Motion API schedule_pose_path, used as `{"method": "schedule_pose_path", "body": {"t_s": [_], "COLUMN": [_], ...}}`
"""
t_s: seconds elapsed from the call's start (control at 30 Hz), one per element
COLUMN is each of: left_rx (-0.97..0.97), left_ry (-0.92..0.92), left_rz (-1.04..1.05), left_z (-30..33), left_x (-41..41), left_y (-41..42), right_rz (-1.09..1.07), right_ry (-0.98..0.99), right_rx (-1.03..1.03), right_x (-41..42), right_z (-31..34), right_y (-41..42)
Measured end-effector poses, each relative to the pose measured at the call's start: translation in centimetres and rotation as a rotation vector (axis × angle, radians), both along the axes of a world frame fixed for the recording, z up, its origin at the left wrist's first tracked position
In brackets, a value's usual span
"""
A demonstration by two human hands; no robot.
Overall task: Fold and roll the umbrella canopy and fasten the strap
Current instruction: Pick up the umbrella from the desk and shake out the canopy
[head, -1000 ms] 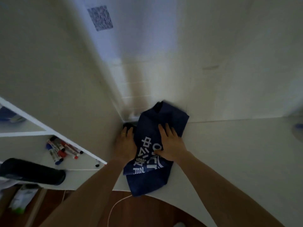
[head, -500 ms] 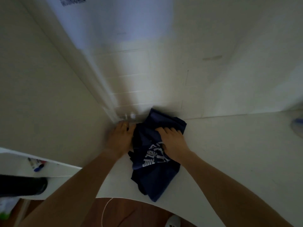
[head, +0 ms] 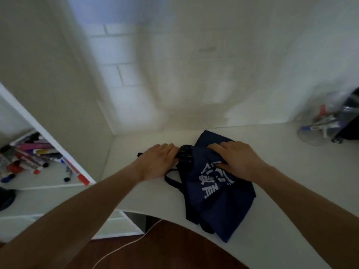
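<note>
A navy blue umbrella canopy (head: 219, 199) with white lettering lies crumpled on the white table (head: 291, 171), its lower end hanging over the curved front edge. The black handle (head: 185, 155) sticks out at its upper left. My left hand (head: 158, 161) covers the handle's outer end, a ring on one finger. My right hand (head: 235, 157) presses flat on the canopy's upper part, fingers pinching a fold of cloth. A thin black strap (head: 171, 180) loops out on the table just below my left hand.
A white shelf (head: 48, 185) to the left holds several coloured markers (head: 33, 154). A clear container with pens (head: 322, 123) and a dark object (head: 349, 121) stand at the far right by the wall. A white cable (head: 124, 247) lies on the brown floor below.
The view has swung left and down, so the umbrella now sits right of centre. Both hands stay on it; the black handle and the strap loop have come into sight.
</note>
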State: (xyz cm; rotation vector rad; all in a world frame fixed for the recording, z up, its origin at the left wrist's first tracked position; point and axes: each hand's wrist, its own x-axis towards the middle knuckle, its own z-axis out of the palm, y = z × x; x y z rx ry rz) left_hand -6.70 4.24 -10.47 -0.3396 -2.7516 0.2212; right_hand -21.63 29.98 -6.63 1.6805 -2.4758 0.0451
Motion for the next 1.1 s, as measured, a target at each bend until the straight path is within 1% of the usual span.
{"method": "schedule_pose_path", "body": {"t_s": [0.2,0.3,0.37,0.5,0.63,0.73,0.83,0.9,0.97,1.0,1.03,1.1], "left_rx": [-0.002,0.039,0.121,0.316,0.544,0.74,1.004,1.276,1.655,1.841,1.981,2.134], "left_ry": [0.125,0.214,0.287,0.358,0.427,0.494,0.488,0.389,0.224,0.14,0.078,-0.012], "left_rz": [-0.08,-0.119,-0.108,-0.057,-0.077,-0.067,-0.076,-0.112,-0.19,-0.21,-0.22,-0.243], "left_z": [-1.4,-1.1,-1.0,-0.4,2.7,6.3,9.6,11.7,13.6,14.6,15.5,16.5], "left_x": [1.6,3.1,4.2,7.6,10.5,11.8,12.5,12.6,12.1,11.9,11.6,10.5], "left_y": [4.3,7.6,9.9,14.6,18.7,21.8,25.0,27.2,29.6,30.7,31.6,32.6], "right_rz": [-0.051,-0.097,-0.141,-0.233,-0.378,-0.393,-0.349,-0.301,-0.257,-0.248,-0.248,-0.293], "right_ry": [0.227,0.321,0.34,0.429,0.422,0.43,0.392,0.305,0.268,0.295,0.347,0.42], "right_rx": [-0.028,-0.122,-0.202,-0.333,-0.46,-0.548,-0.74,-0.919,-1.126,-1.225,-1.314,-1.426], "right_x": [1.7,3.8,5.9,11.3,15.8,18.4,20.6,22.5,24.6,25.7,26.7,28.1], "right_z": [-1.2,-0.6,0.3,3.4,10.3,16.3,21.3,23.7,24.4,24.1,23.3,20.9], "right_y": [5.2,8.0,9.7,12.5,15.1,16.5,17.6,18.0,18.6,19.0,19.5,20.4]}}
